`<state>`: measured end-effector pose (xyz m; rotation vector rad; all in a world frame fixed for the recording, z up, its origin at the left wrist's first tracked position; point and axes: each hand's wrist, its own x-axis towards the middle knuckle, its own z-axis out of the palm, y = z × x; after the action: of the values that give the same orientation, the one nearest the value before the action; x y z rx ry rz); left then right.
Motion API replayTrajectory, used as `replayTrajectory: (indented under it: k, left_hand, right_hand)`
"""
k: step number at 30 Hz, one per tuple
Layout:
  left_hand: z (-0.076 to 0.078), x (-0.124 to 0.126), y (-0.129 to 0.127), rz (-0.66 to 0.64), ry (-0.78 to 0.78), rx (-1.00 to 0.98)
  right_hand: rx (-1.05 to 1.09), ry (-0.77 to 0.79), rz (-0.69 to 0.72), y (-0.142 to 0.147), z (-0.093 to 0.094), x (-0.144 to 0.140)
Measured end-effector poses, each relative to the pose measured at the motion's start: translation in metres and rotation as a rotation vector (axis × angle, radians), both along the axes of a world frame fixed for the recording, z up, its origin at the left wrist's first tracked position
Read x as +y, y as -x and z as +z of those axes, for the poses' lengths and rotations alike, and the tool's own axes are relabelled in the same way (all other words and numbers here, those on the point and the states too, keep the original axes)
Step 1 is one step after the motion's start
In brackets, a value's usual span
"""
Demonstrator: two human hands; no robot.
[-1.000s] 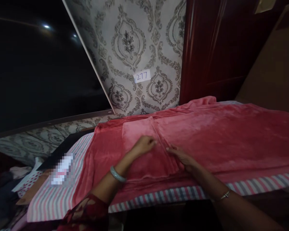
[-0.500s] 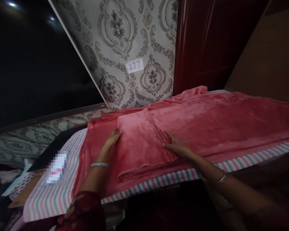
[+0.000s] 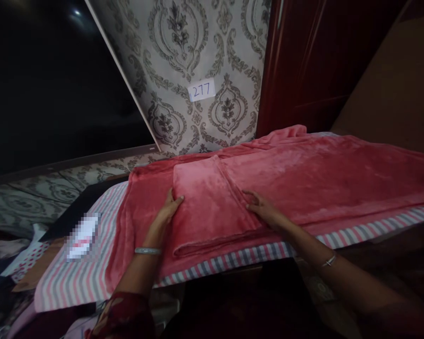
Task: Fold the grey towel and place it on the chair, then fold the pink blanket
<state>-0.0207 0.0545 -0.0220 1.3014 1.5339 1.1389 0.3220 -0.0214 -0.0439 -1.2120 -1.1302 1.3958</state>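
A red plush blanket (image 3: 325, 179) lies spread out, with a folded section (image 3: 205, 202) on top of its left part. At the left edge of that section rests my left hand (image 3: 169, 207), thumb over the edge and fingers apart. My right hand (image 3: 263, 209) touches the slanting right edge of the section with its thumb and fingers spread. Neither hand lifts the cloth. The fingertips of the left hand are partly hidden beside the fold.
Pink, white and grey striped cloth (image 3: 67, 282) lies under the blanket. A large dark screen (image 3: 56, 84) leans at the left. Behind stand a patterned wall with a paper label (image 3: 202, 89) and a dark red wooden panel (image 3: 300, 70). A blurred white item (image 3: 83, 238) lies at left.
The view has shifted slightly. Both hands stay at the two sides of the folded section, the right one turned a little with its fingers more spread. The blanket looks the same.
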Motion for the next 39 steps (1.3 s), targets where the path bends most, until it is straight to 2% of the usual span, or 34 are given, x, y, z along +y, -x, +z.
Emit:
replayTrajectory:
  k: [3,8,11,16,19,21,23,25,26,28,30,32,34,37,39]
  left_hand:
    - [-0.004,-0.004,0.002,-0.025,-0.031,0.053]
    - [-0.006,-0.007,0.004,-0.062,-0.197,0.278]
    - [-0.010,-0.009,0.003,-0.078,-0.233,0.298]
    - [-0.011,-0.014,0.000,-0.047,-0.206,0.322]
    - [0.001,-0.022,-0.007,-0.017,-0.185,0.378]
    - [0.015,-0.033,-0.017,0.008,-0.188,0.517]
    - [0.030,-0.051,-0.037,-0.011,-0.261,0.704]
    - [0.040,-0.075,-0.065,-0.130,-0.391,0.834]
    - [0.042,-0.087,-0.083,-0.232,-0.442,0.854]
    - [0.039,-0.109,-0.118,-0.454,-0.487,0.862]
    - [0.031,-0.122,-0.149,-0.562,-0.495,0.897]
    - [0.023,-0.124,-0.168,-0.542,-0.491,0.942]
    - [0.017,-0.118,-0.175,-0.487,-0.484,0.955]
    - [0.013,-0.109,-0.171,-0.458,-0.515,0.891]
    - [0.011,-0.107,-0.165,-0.453,-0.575,0.853]
  right_hand:
    - [-0.132,-0.061,-0.033,-0.003,0.001,0.001]
    - [-0.325,-0.074,-0.018,0.000,0.006,0.007]
    - [-0.457,-0.106,-0.028,0.004,0.008,0.011]
    - [-0.471,-0.158,-0.125,0.002,0.004,0.013]
    - [-0.463,-0.151,-0.148,0.000,0.000,0.012]
    - [-0.449,-0.150,-0.149,-0.001,-0.002,0.012]
    - [-0.415,-0.146,-0.141,-0.001,-0.002,0.011]
    - [-0.352,-0.128,-0.119,-0.001,-0.001,0.009]
    - [-0.314,-0.111,-0.103,-0.001,0.000,0.008]
    - [-0.230,-0.074,-0.065,-0.001,0.005,0.007]
    - [-0.144,-0.063,-0.036,-0.002,0.010,0.006]
    - [-0.052,-0.059,-0.009,-0.005,0.016,0.007]
    - [0.000,0.010,0.056,-0.010,0.021,0.012]
    - [-0.012,0.151,0.125,-0.015,0.025,0.032]
    - [-0.050,0.144,0.114,-0.012,0.027,0.057]
